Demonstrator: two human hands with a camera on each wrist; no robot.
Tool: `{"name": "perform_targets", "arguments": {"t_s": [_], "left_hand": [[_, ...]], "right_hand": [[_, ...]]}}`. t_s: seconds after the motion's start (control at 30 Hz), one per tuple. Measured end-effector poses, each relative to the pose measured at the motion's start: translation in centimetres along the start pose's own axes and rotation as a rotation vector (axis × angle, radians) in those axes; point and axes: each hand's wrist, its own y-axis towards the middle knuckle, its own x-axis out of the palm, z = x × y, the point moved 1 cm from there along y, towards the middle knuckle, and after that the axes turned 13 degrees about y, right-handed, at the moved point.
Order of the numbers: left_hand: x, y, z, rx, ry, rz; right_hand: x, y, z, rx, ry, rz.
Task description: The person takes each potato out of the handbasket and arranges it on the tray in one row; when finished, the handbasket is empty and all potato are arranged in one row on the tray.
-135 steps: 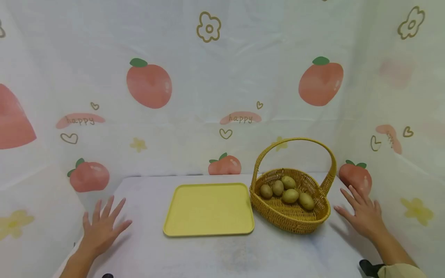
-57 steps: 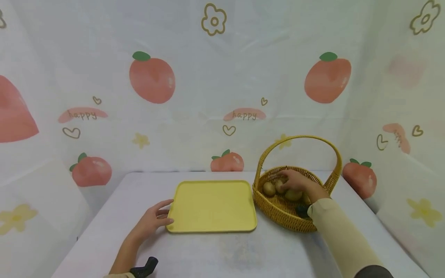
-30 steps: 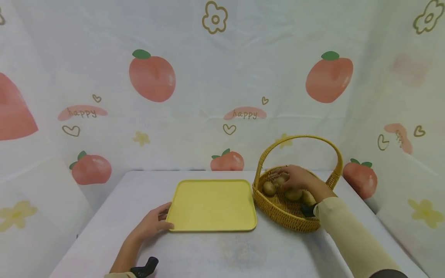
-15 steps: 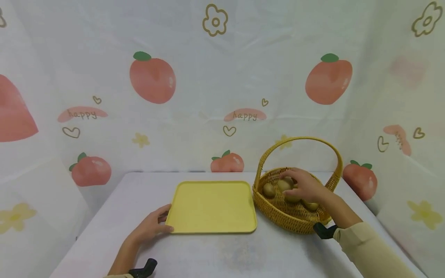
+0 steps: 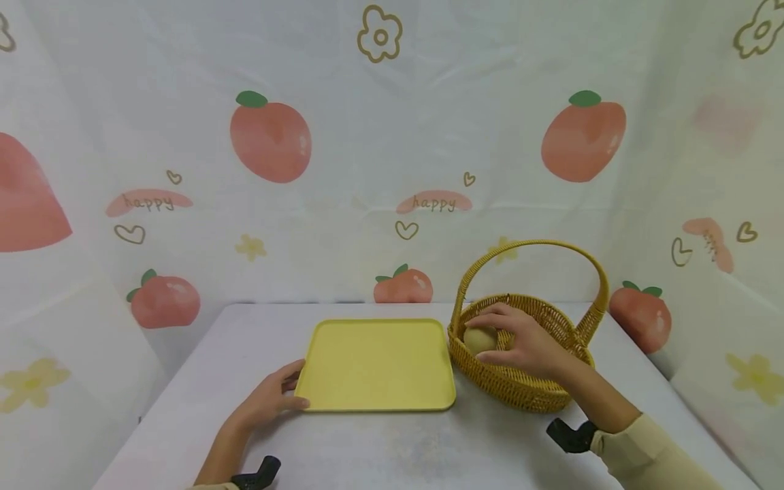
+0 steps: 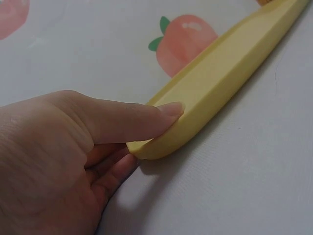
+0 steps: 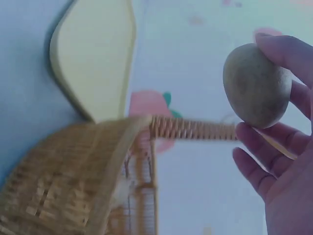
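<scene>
R hand (image 7: 283,161) grips potato (image 7: 256,86), basket (image 7: 73,186) below

A pale worktop (image 5: 398,449) fills the lower frame. A yellow tray (image 5: 376,364) lies at its centre, a wicker basket (image 5: 527,388) just right of it.

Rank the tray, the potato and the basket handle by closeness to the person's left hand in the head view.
From the left hand:
1. Tray: touching it; the thumb lies on its near left corner.
2. Potato: off to the right past the tray, held in the right hand over the basket.
3. Basket handle: arching highest and farthest back on the right.
</scene>
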Motion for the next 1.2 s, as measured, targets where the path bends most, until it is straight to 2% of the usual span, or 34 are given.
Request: {"name": "perform_targets", "arguments": {"t_s": [0.23,0.33,0.5,0.63,0.73,0.87,1.2], "left_hand": [[0.2,0.1,-0.1,-0.016,-0.011,0.01],[0.3,0.2,-0.2,-0.018,-0.007,0.011],[0.5,0.3,-0.4,-0.02,-0.005,0.012],[0.5,0.2,-0.3,-0.02,-0.007,0.013],[0.5,0.1,-0.2,-0.022,-0.006,0.012],[0.4,0.1,0.0,-0.014,-0.009,0.008],[0.1,0.2,-0.3,-0.01,0.028,0.006]], "right_hand": [[2.0,3.0,-1.8,-0.063,0.046,-0.079],[3.5,4.3,-2.1,-0.07,0.047,-0.141],[6.5,5.6,-2.0,-0.062,-0.01,-0.268],[8.7,6.3,-2.1,-0.064,-0.054,-0.319],[10.5,6.9,-1.7,-0.043,-0.044,-0.341],[12.7,7.6,-1.0,0.03,0.002,-0.348],[18.4,8.6,0.8,0.108,0.094,-0.285]]}}
